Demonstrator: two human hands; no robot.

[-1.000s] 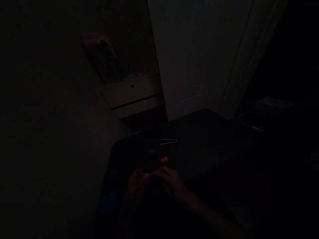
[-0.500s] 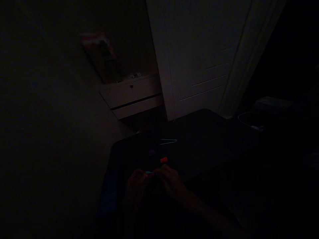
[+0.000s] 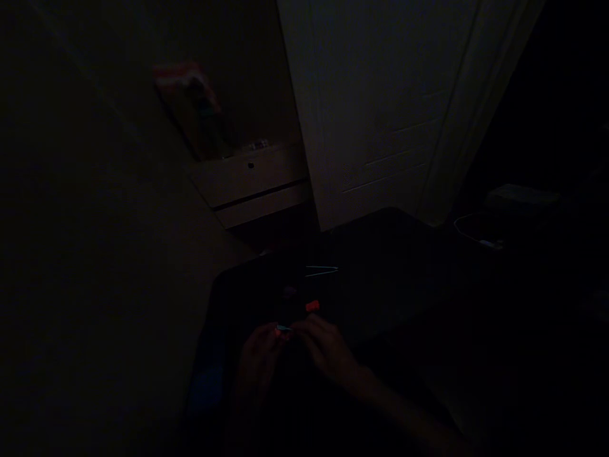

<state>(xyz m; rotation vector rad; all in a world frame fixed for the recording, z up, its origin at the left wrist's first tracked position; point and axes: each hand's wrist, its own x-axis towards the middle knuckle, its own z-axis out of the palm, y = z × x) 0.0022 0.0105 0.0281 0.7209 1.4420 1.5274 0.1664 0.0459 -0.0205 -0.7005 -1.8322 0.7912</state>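
Note:
The scene is very dark. My left hand [image 3: 259,355] and my right hand [image 3: 323,346] meet over the near end of a dark table [image 3: 380,279]. Their fingertips pinch a small light-coloured piece with an orange tip [image 3: 283,329] between them. A small orange piece [image 3: 312,306] lies on the table just beyond my right hand. A faint purple piece [image 3: 288,291] lies a little farther left. A thin pair of tweezers [image 3: 322,271] lies farther back on the table.
A white door [image 3: 380,114] stands behind the table. A low white drawer unit [image 3: 252,184] sits to its left with dim objects on top. A white cable [image 3: 476,235] and a box [image 3: 521,197] lie at the right.
Both hands stay together at the same spot; the small piece between the fingertips has turned slightly and shows an orange tip. The view has shifted a little.

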